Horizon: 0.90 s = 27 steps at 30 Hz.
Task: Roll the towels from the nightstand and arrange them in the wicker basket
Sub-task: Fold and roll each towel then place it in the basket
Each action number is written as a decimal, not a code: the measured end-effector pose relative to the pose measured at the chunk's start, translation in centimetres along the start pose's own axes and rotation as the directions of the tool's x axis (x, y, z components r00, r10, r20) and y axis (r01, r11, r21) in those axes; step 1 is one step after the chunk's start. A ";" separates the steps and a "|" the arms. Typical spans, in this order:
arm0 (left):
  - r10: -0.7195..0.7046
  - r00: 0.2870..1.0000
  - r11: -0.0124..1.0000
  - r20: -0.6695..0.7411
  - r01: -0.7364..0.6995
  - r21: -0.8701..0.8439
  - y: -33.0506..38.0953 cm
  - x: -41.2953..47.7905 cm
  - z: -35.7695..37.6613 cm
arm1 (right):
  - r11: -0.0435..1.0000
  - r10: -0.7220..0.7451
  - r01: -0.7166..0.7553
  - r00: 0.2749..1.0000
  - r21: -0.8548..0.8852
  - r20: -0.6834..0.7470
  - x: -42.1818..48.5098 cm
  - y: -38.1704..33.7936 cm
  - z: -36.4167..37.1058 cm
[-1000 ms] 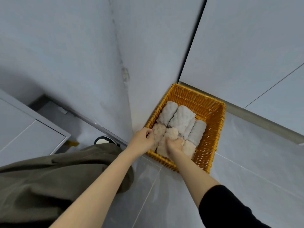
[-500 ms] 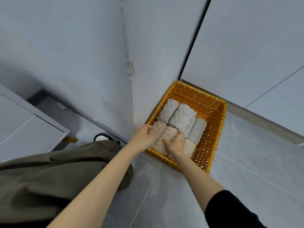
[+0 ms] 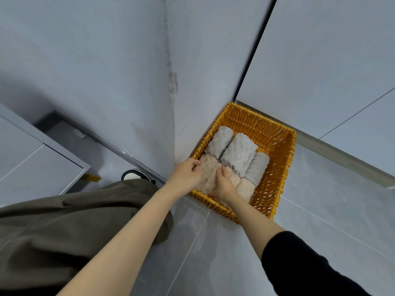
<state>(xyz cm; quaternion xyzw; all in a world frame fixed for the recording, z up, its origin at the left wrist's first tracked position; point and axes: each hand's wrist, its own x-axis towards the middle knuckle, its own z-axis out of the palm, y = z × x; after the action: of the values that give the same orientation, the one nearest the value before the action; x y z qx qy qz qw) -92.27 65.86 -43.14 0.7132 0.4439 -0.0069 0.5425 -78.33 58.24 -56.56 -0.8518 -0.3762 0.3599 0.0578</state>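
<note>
Towels [image 3: 256, 167] fill most of the wicker basket [image 3: 288, 163], which sits on the floor [image 3: 320, 199] in a wall corner, right of the frame's centre. Six rolls lie in two rows of three, grey rolls [image 3: 239, 150] in the upper row and beige ones in the lower. Their long axes all run from lower left to upper right. A bare strip of basket shows between the rolls and the right wall.

Both hands are down in the lower row. The left hand [image 3: 188, 174] comes in from the lower left to the left beige roll [image 3: 206, 170], its fingers [image 3: 195, 165] curled over that roll's outer side, next to the basket's left wall. The right hand [image 3: 224, 184], its arm in a black sleeve [image 3: 299, 263], lies on the middle beige roll [image 3: 211, 181]. Its thumb points up-frame toward the grey rolls, and its fingers bend down over the roll's right side, toward the right beige roll [image 3: 245, 189]. Neither hand lifts anything clear.

By the look of it the rolling is done and what remains is tidying the lower row. A push would best run along the axes, up against the grey row, or across them toward the free strip at right. The right hand is better placed for either.
</note>
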 end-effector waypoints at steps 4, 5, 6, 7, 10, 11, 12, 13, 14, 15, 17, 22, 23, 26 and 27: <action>0.003 1.000 1.000 -0.010 -0.003 -0.004 -0.1 0.1 -0.2 | 1.000 -0.009 0.009 1.000 -0.020 -0.007 0.3 -0.1 0.1; 0.007 1.000 1.000 -0.009 -0.008 -0.005 0.0 -0.1 -0.3 | 1.000 -0.010 0.010 1.000 -0.024 -0.002 0.2 -0.1 -0.2; 0.011 1.000 1.000 -0.005 -0.011 -0.007 0.1 -0.1 -0.4 | 1.000 -0.008 0.008 1.000 -0.022 0.005 0.0 -0.1 -0.5; 0.015 1.000 1.000 -0.003 -0.015 -0.011 0.2 -0.3 -0.5 | 1.000 -0.009 0.009 1.000 -0.018 0.005 -0.2 -0.1 -0.9; 0.015 1.000 1.000 -0.002 -0.015 -0.023 0.7 -0.9 -0.8 | 0.999 -0.033 0.032 0.999 -0.016 -0.037 -1.1 -0.3 -2.1; 0.020 1.000 0.999 -0.004 -0.020 -0.027 0.9 -1.1 -0.9 | 0.999 -0.052 0.051 0.997 -0.008 -0.065 -1.6 -0.5 -2.5; 0.027 1.000 0.999 -0.007 -0.027 -0.034 1.2 -1.3 -1.0 | 0.997 -0.072 0.073 0.992 0.008 -0.100 -2.1 -0.7 -2.9; 0.036 0.999 0.998 -0.013 -0.037 -0.042 1.5 -1.6 -1.1 | 0.995 -0.089 0.095 0.986 0.032 -0.139 -2.6 -0.9 -3.4; 0.046 0.999 0.998 -0.020 -0.047 -0.050 1.8 -1.8 -1.3 | 0.992 -0.096 0.108 0.980 0.063 -0.173 -3.1 -1.1 -3.8; 0.056 0.998 0.997 -0.031 -0.057 -0.057 2.2 -2.2 -1.5 | 0.989 -0.094 0.115 0.975 0.096 -0.200 -3.7 -1.4 -4.3; 0.072 0.996 0.995 -0.058 -0.076 -0.070 2.9 -2.9 -1.9 | 0.979 -0.100 0.138 0.967 0.153 -0.234 -4.9 -1.9 -5.5; 0.125 0.985 0.987 -0.119 -0.136 -0.087 4.3 -5.1 -3.3 | 0.929 -0.216 0.297 0.919 0.220 -0.330 -8.4 -4.3 -9.0; 0.146 0.979 0.984 -0.144 -0.158 -0.077 4.5 -5.6 -3.7 | 0.915 -0.240 0.331 0.907 0.231 -0.347 -9.3 -4.9 -9.7; 0.186 0.959 0.977 -0.214 -0.204 -0.068 5.3 -7.6 -5.1 | 0.857 -0.323 0.441 0.862 0.265 -0.391 -12.5 -6.8 -11.9; 0.201 0.950 0.972 -0.238 -0.223 -0.068 5.6 -8.4 -5.7 | 0.839 -0.352 0.475 0.846 0.266 -0.401 -13.7 -7.6 -12.6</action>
<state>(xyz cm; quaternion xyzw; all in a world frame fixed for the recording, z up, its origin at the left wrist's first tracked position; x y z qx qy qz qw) -96.49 64.99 -32.37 0.7265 0.4242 0.1547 0.5180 -80.89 56.43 -36.67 -0.7723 -0.4666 0.2496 0.3513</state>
